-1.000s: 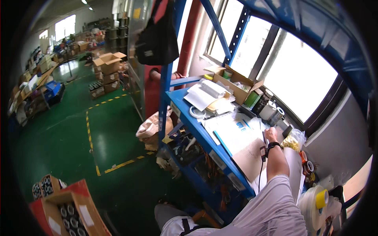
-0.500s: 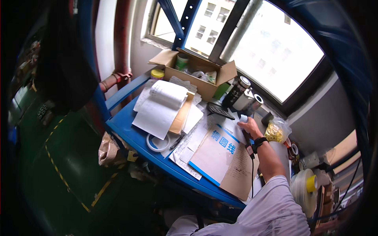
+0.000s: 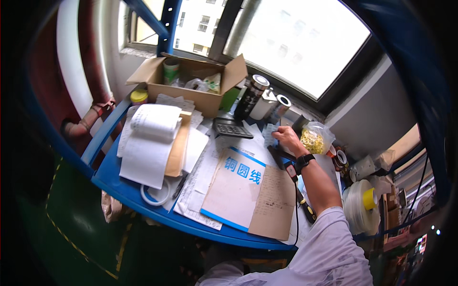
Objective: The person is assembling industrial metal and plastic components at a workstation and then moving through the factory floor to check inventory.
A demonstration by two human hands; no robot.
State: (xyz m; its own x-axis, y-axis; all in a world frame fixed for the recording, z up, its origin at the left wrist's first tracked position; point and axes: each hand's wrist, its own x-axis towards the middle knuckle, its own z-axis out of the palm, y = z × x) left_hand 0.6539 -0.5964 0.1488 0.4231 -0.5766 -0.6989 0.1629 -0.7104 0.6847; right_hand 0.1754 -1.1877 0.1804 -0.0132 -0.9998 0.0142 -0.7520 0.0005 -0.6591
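My right hand (image 3: 287, 137) reaches over the back right of the blue desk, its fingers closed on a small pale-blue slip (image 3: 271, 136). Whether the slip is paper or plastic I cannot tell. Below the wrist lies a black bar-shaped device (image 3: 281, 161) with a cable running to the front edge. A black calculator (image 3: 231, 128) sits to the left of the hand, and a clear bag of yellow rings (image 3: 315, 137) to its right. In front lies a cardboard sheet (image 3: 234, 190) with blue print. My left hand is out of the picture.
An open carton (image 3: 193, 97) stands at the back by the window. Beside it are a dark flask (image 3: 251, 97) and a white container (image 3: 262, 106). Stacked papers (image 3: 148, 157) and a white tape ring (image 3: 155, 192) lie on the left. A spool (image 3: 360, 207) stands at the right.
The view has turned, so the desk appears farther left. My right hand has drawn the pale-blue slip to the left, and the slip now shows more fully beside my fingers.
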